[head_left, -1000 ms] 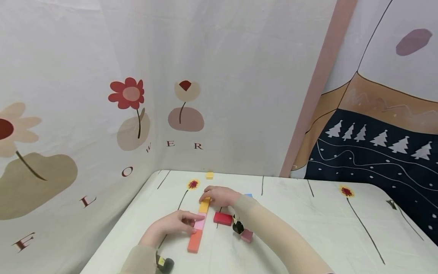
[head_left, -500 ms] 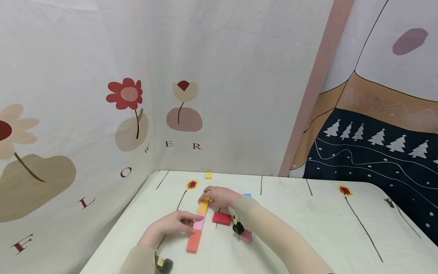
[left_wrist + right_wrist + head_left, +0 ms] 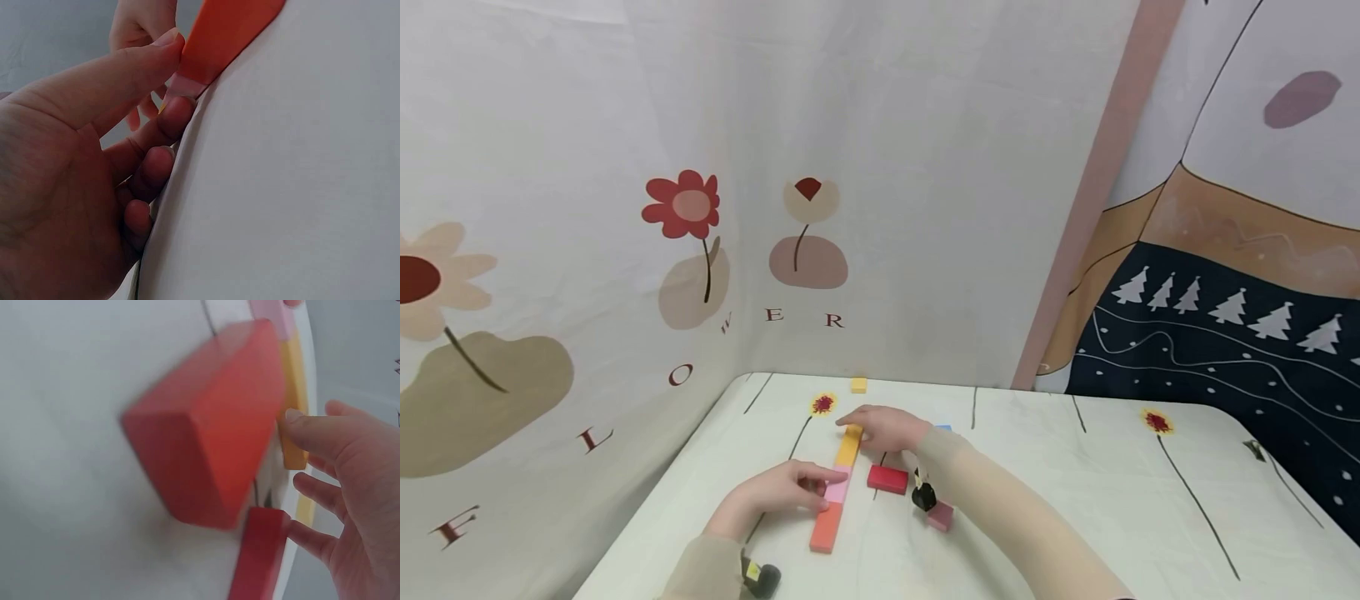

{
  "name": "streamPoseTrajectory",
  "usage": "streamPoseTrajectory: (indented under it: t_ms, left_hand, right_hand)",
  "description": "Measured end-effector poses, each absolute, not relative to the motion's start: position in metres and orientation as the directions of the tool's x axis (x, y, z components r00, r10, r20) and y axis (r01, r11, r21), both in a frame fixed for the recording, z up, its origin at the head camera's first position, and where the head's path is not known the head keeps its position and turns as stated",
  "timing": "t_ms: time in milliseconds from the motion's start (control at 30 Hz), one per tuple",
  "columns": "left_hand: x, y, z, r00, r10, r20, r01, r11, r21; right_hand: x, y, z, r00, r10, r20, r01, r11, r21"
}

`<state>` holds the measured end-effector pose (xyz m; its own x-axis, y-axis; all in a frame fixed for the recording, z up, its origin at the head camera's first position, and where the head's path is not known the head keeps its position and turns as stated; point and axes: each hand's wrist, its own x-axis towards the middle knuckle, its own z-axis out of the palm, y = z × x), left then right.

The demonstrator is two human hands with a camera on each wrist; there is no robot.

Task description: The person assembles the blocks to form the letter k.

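Three flat blocks lie end to end in a row on the table: an orange-red block (image 3: 825,533) nearest, a pink block (image 3: 836,490) in the middle, an amber block (image 3: 847,447) farthest. My left hand (image 3: 778,490) holds the pink block between thumb and index finger; in the left wrist view the thumb tip also meets the orange-red block (image 3: 228,37). At the far end, my right hand (image 3: 887,429) rests its thumb against the amber block (image 3: 295,394), its other fingers spread and off the block in the right wrist view.
Right of the row lies a red block (image 3: 887,479), with a dusty-pink block (image 3: 940,517) by the right forearm. A blue block (image 3: 944,428) is partly hidden behind the right wrist. A small yellow block (image 3: 859,385) sits near the back edge. Another red block (image 3: 259,556) shows in the right wrist view.
My right hand's index finger has lifted and straightened away from the end of the amber block, baring that end. My left hand and the row keep their places.
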<state>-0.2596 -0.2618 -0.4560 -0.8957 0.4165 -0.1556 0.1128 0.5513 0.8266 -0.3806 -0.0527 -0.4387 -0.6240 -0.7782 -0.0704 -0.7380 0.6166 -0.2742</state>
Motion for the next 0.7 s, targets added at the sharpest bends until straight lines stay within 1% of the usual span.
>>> streamPoseTrajectory:
  t_ms: [300,433,700]
  left_hand:
    - [-0.261,-0.262,-0.457,-0.894,0.413,-0.172,0.096,0.553,0.828]
    - [-0.261,-0.262,-0.458,-0.899,0.397,-0.182,0.080,0.559,0.825]
    - [-0.259,-0.259,-0.456,-0.904,0.382,-0.192,0.059,0.556,0.829]
  right_hand:
    - [-0.399,-0.045,-0.426,-0.676,-0.737,-0.017,-0.704,0.652,-0.282]
    - [-0.405,-0.044,-0.422,-0.707,-0.707,0.011,-0.674,0.668,-0.316]
    - [-0.418,-0.042,-0.424,-0.755,-0.653,0.052,-0.628,0.698,-0.346]
